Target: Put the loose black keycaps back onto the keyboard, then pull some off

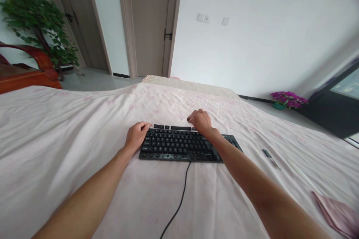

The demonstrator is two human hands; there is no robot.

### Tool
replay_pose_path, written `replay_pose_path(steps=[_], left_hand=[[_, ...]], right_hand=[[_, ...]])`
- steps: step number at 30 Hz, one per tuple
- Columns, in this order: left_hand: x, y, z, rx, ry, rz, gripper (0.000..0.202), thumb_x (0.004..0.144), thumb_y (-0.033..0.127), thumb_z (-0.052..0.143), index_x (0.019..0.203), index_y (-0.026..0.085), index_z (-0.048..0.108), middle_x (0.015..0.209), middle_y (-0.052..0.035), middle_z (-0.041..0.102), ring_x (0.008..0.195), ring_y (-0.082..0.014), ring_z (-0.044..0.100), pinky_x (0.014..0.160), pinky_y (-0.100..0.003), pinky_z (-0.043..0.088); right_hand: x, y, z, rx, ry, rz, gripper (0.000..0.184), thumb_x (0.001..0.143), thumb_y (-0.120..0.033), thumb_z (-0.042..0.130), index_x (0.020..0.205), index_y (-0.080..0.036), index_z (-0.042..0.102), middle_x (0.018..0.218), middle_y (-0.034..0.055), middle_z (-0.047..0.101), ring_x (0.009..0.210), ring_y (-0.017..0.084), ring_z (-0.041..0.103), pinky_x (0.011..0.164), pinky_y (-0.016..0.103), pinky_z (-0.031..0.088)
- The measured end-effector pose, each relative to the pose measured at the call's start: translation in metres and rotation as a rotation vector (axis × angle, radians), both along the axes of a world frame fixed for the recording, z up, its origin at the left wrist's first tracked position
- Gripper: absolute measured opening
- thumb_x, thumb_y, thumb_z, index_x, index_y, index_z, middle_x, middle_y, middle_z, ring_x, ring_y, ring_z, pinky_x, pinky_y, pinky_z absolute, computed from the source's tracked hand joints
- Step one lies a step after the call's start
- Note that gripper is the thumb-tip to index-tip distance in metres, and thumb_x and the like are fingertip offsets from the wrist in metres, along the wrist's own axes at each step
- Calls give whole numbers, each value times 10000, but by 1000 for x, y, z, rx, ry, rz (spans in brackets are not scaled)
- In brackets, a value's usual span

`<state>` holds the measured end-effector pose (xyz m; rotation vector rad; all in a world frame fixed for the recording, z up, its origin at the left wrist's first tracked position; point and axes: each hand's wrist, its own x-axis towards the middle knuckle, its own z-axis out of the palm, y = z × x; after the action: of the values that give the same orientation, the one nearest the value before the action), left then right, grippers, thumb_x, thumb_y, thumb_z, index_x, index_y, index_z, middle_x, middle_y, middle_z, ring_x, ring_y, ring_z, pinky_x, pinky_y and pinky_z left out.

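Observation:
A black keyboard point(179, 143) lies on the pale pink floral cloth, its cable side toward me. Along its far edge, several loose keycaps point(161, 126) and a long spacebar cap point(181, 128) are lined up in a row. My left hand point(137, 134) is closed at the keyboard's far left corner, fingertips beside the loose caps. Just beyond the far edge, my right hand point(200, 121) pinches a small dark keycap point(188, 120). My right wrist and forearm hide part of the keyboard's right side. Bare switches show in the row nearest me.
A black cable point(179, 201) runs from the keyboard toward me. To the right lie a small wire tool with a dark handle point(267, 153) and a folded pink cloth point(338, 211). Beyond the bed stand a wooden chair point(33, 63), a plant point(36, 18) and purple flowers point(288, 99).

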<state>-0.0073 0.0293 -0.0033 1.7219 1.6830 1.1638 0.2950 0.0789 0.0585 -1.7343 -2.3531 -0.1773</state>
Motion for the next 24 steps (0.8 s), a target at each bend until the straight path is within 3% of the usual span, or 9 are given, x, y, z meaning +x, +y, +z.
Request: replay_pose_path(steps=[2,5,9,16,24], left_hand=[[0,0,1,-2,-1,1,300,848,384,463,924,240,716,1029,-14,727,959,-193,645,848,-268,454],[0,-1,3,-7,9,3,303,848,387,465,929,238,716,1027,-18,728,952,-197,647,838,-273,455],[0,-2,3,-6,16,0,308,847,395,464,933,241,717,1023,-15,729,947,-200,647,831,-274,454],[1,-2,1,-10,-2,4,314,846,401,458,923,233,712,1019,-15,728,951,-195,644,821,-259,452],[-1,-1,-2,0,10,3,305,843,404,462,914,250,715,1016,2,728,953,-189,643,831,-257,446]], right_hand=[[-2,-12,4,-70,341,-21,225,832,-327,594,974,-239,745,968,46,706,930,223,551,785,329,384],[-7,-36,9,-251,1054,-66,346,751,-434,648,992,-202,732,857,34,701,770,171,566,697,303,405],[-13,-74,9,-469,1517,-65,394,620,-454,774,908,-187,732,771,20,647,636,104,486,546,235,330],[-20,-129,-5,-748,1759,-28,294,648,-387,812,828,-172,724,713,6,571,575,70,401,473,193,247],[-30,-146,-5,-863,1870,10,270,670,-341,818,841,-155,722,735,9,571,583,53,402,482,185,241]])
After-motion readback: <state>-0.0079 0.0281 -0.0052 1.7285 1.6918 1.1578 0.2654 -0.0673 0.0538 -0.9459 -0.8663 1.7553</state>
